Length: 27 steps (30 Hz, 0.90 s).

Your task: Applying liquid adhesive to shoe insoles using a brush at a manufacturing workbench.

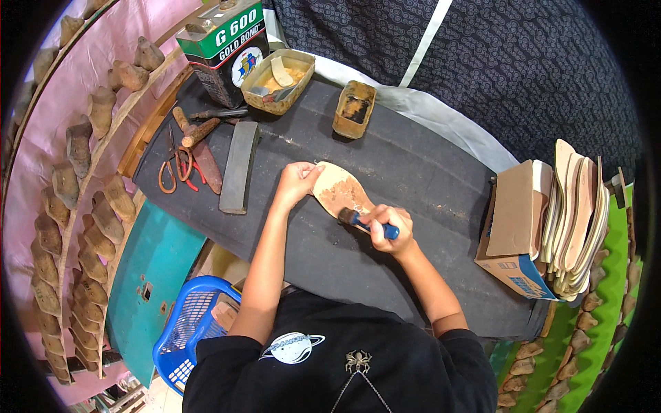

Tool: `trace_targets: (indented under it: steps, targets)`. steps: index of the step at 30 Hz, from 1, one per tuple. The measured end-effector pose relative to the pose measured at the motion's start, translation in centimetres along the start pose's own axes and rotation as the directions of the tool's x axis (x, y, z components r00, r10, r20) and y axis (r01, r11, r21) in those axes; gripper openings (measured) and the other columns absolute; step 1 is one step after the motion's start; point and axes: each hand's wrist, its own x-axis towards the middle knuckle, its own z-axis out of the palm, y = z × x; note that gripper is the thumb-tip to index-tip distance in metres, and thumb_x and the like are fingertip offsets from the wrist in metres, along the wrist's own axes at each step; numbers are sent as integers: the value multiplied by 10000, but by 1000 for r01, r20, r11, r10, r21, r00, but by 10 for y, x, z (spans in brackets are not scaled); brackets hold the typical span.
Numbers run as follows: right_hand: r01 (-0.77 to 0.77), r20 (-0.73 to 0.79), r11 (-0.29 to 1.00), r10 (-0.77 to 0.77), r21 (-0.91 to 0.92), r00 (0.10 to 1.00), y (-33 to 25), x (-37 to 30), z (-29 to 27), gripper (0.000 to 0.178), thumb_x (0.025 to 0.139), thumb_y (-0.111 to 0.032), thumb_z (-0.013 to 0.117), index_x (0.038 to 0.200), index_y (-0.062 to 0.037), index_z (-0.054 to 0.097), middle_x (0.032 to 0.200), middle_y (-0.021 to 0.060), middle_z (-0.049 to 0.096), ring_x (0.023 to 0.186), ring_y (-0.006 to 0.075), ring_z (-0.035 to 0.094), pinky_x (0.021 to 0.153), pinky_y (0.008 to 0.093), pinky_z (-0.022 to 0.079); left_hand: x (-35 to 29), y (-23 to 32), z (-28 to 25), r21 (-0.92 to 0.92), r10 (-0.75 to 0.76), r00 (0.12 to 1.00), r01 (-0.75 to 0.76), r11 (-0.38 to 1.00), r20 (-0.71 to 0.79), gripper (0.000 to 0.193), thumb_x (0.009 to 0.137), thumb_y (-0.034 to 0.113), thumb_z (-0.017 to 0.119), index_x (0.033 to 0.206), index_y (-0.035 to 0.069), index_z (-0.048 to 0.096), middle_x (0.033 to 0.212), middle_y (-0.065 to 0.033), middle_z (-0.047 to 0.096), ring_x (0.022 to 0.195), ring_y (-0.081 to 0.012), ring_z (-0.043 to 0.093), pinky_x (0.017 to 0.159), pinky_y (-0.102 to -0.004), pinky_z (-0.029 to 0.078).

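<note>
A pale tan shoe insole (pixel 335 180) lies over the dark table, with a darker brown patch across its middle. My left hand (pixel 297 183) pinches its upper left edge between thumb and fingers. My right hand (pixel 391 228) is wrapped round the blue handle of a brush (pixel 349 216), whose dark bristle end rests against the insole near its lower edge. The narrow end of the insole is partly hidden behind my right hand.
Ahead stand a small grimy tub (pixel 354 110), a container of yellowish paste (pixel 279 82) and a green-and-black can (pixel 224 51). Left are a grey block (pixel 239 167), scissors (pixel 176 165) and hand tools. An open cardboard box (pixel 513 227) adjoins stacked insoles (pixel 575 213) at right.
</note>
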Motion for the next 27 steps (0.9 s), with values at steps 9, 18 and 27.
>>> trace_targets:
  steps: [9,18,27]
  targets:
    - [-103,-72,994,106,37,992,-2,-3,-20,156,697,-5,489,581,-53,398,545,64,560,450,152,555,410,246,420,1,-4,-2,29,19,1000,-18,999,-23,240,808,203,557,817,-37,567,651,-40,590,520,-61,535,442,-182,422]
    - [19,12,999,-19,51,1000,0,-10,-13,138,685,-5,506,603,-49,404,553,80,550,491,191,573,440,267,444,0,-4,2,12,40,998,-39,999,-46,242,805,195,560,791,-46,570,630,-35,583,504,-50,513,429,-181,399]
    - [-156,-61,988,156,9,986,-6,-27,-49,161,703,-31,497,587,-58,389,521,63,544,417,159,529,403,247,405,-1,0,-2,50,14,1000,-12,999,-27,249,806,219,561,808,-30,568,636,-36,586,494,-51,518,418,-172,402]
